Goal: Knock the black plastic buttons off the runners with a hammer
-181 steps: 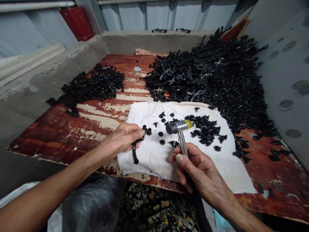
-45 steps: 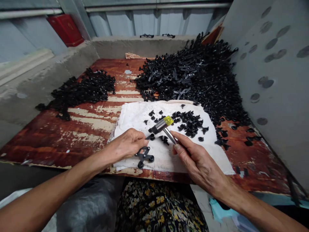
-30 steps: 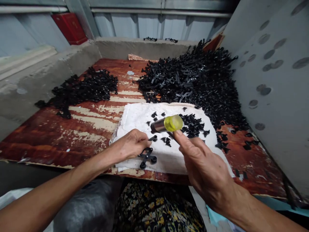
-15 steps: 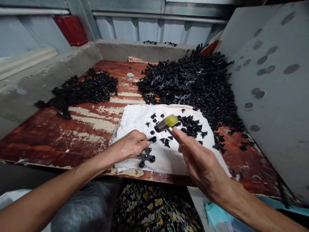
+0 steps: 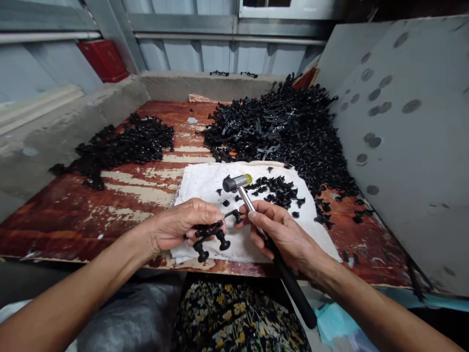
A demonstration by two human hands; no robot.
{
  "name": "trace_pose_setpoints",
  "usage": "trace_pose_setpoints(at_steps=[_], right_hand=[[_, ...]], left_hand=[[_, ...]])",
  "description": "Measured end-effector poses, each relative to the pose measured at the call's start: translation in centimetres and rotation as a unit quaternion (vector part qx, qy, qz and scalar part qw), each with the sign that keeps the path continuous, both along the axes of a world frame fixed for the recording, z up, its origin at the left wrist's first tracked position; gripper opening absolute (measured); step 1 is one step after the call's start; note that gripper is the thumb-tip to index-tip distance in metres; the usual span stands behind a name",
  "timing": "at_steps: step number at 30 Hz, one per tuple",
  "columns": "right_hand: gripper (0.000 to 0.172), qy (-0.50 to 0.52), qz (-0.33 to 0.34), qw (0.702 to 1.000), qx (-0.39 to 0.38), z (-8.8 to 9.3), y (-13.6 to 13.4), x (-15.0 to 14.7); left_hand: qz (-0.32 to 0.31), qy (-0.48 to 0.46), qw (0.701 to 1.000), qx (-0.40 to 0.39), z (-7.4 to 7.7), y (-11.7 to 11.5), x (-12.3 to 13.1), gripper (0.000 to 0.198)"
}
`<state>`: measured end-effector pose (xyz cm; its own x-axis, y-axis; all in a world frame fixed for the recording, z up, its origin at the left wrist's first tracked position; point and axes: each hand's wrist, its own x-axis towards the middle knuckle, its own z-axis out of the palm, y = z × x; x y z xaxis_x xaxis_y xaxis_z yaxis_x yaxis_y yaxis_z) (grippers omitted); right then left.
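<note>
My left hand [image 5: 179, 226] is closed round a black cross-shaped plastic part [image 5: 211, 236] and holds it tilted above the near edge of a white cloth [image 5: 205, 178]. Round knobs stick out of the part's arms. My right hand [image 5: 282, 232] grips a small hammer [image 5: 236, 183] with a metal head, a yellow face and a black handle. Its fingertips touch one end of the black part. Small black studs [image 5: 278, 190] lie scattered on the cloth behind the hammer head.
The cloth lies on a worn red board [image 5: 120, 195]. A big heap of black parts [image 5: 289, 127] fills the back right; a smaller heap [image 5: 120, 144] lies at the back left. A grey panel [image 5: 406, 146] stands on the right, a concrete ledge [image 5: 54, 127] on the left.
My left hand has lifted the cross-shaped part off the cloth and tilted it. The hammer has come down from its raised swing, and my right fingertips now touch the part.
</note>
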<state>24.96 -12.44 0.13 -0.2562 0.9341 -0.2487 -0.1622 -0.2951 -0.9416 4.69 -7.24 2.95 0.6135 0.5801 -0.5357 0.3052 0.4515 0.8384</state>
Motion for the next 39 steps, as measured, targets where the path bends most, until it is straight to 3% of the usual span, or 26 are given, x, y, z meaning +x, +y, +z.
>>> trace_pose_setpoints(at_steps=[5, 9, 12, 16, 20, 22, 24, 26, 29, 31, 33, 36, 39], right_hand=[[0.025, 0.021, 0.021, 1.000, -0.007, 0.2, -0.2, -0.2], [0.022, -0.129, 0.021, 0.987, 0.096, 0.3, -0.6, 0.1], [0.024, -0.270, -0.007, 0.928, 0.255, 0.2, -1.1, 0.5], [0.052, -0.319, -0.021, 0.847, 0.425, -0.2, -2.1, 0.8], [0.071, -0.404, -0.002, 0.791, 0.458, -0.8, -2.9, 1.2], [0.075, -0.475, 0.047, 0.761, 0.438, -1.2, -2.9, 1.5], [0.075, -0.514, 0.093, 0.750, 0.406, -1.2, -2.8, 1.7], [0.067, -0.484, 0.082, 0.776, 0.396, -0.8, -2.6, 1.6], [0.043, -0.372, -0.010, 0.854, 0.363, 0.2, -2.1, 1.3], [0.026, -0.309, -0.047, 0.909, 0.277, 0.8, -1.6, 1.1], [0.023, -0.258, -0.044, 0.949, 0.178, 1.0, -1.2, 1.0], [0.025, -0.206, -0.032, 0.975, 0.074, 0.7, -0.7, 0.9], [0.024, -0.184, -0.028, 0.982, 0.043, 0.4, -0.7, 0.7]], left_hand=[[-0.007, 0.009, 1.000, 0.006, 0.0, -0.1, 0.1, 0.039], [-0.011, 0.047, 0.998, 0.052, 0.0, -0.2, 0.2, 0.044], [-0.016, 0.117, 0.979, 0.164, -0.9, -0.1, 0.3, 0.042], [-0.038, 0.208, 0.937, 0.277, -2.6, 0.0, 0.1, 0.037], [-0.051, 0.228, 0.921, 0.311, -3.6, 0.0, -0.1, 0.034], [-0.051, 0.223, 0.924, 0.307, -3.7, 0.0, -0.2, 0.034], [-0.049, 0.221, 0.930, 0.291, -3.7, 0.1, -0.2, 0.034], [-0.048, 0.221, 0.935, 0.273, -3.5, 0.1, -0.2, 0.034], [-0.041, 0.193, 0.951, 0.237, -2.6, 0.0, -0.1, 0.038], [-0.033, 0.158, 0.967, 0.196, -1.8, -0.1, -0.1, 0.041], [-0.020, 0.125, 0.981, 0.147, -1.1, -0.2, -0.2, 0.044], [-0.013, 0.095, 0.990, 0.104, -0.5, -0.3, -0.3, 0.046], [-0.015, 0.079, 0.991, 0.103, -0.5, -0.3, -0.3, 0.046]])
